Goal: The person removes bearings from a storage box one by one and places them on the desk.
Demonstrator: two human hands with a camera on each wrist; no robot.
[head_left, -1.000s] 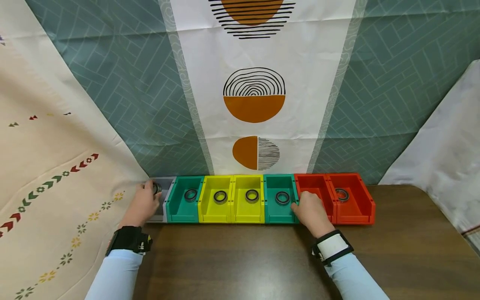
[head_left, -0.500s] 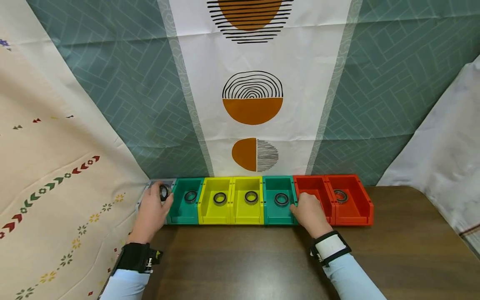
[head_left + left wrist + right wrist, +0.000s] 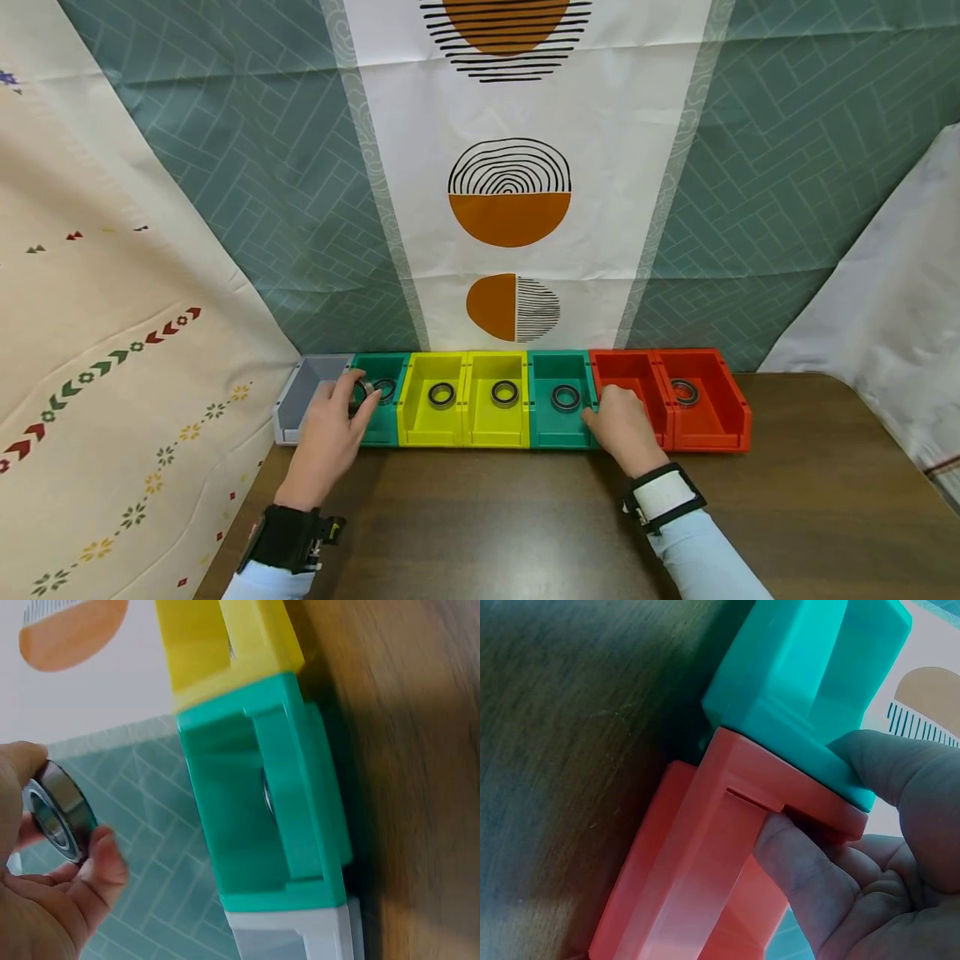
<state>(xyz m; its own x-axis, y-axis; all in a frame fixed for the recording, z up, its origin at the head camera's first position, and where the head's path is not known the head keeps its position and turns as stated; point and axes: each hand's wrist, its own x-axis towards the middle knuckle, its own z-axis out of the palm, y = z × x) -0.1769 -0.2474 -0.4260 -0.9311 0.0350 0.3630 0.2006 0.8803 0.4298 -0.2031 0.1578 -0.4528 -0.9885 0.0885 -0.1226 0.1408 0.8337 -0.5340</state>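
Observation:
My left hand [image 3: 330, 429] pinches a ball bearing [image 3: 71, 802] on edge between thumb and fingers. It is over the left green bin [image 3: 382, 437], where another bearing [image 3: 268, 795] lies on the floor. My right hand [image 3: 885, 877] pinches the adjoining side walls of the right green bin [image 3: 562, 433] and the left red bin [image 3: 622, 367]. Its thumb is on the green side and its fingers are inside the red bin, part of which the hand hides in the head view.
The bins stand side by side against a patterned cloth backdrop [image 3: 300, 183]. At the row's left end is a grey bin [image 3: 288, 425]. Two yellow bins [image 3: 431, 437] and the rightmost red bin [image 3: 708, 425] each hold a bearing. A brown wooden table [image 3: 480, 517] extends in front.
Carrying the bearing, my left hand has come out of the grey bin and moved right to the left green bin. My right hand has kept its place on the bin walls.

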